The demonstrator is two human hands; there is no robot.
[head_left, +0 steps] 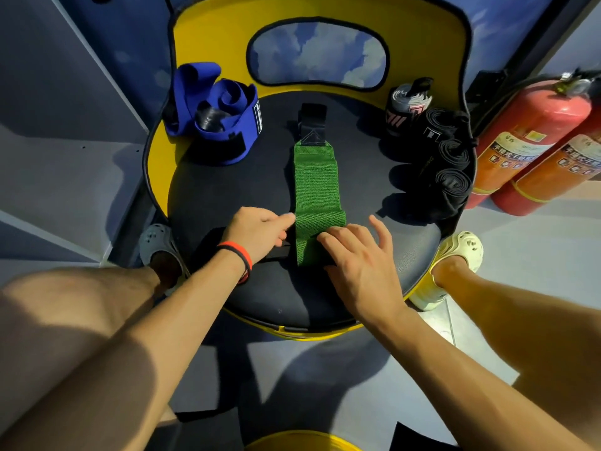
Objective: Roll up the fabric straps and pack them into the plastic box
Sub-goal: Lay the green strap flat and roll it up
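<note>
A green fabric strap (314, 187) lies stretched out along the middle of the black chair seat (227, 190), its black end (312, 120) pointing away from me. My left hand (260, 232) pinches the strap's near left edge. My right hand (354, 255) presses flat on the near end of the strap, fingers straight. Loose blue straps (214, 112) lie in a heap at the seat's back left. Several rolled black straps (450, 161) and one grey-and-pink roll (408, 107) sit at the back right. No plastic box is in view.
The yellow chair back (211, 37) rises behind the seat. Two red fire extinguishers (533, 141) lean on the floor to the right. My knees and feet flank the chair. A yellow rim (299, 442) shows at the bottom edge.
</note>
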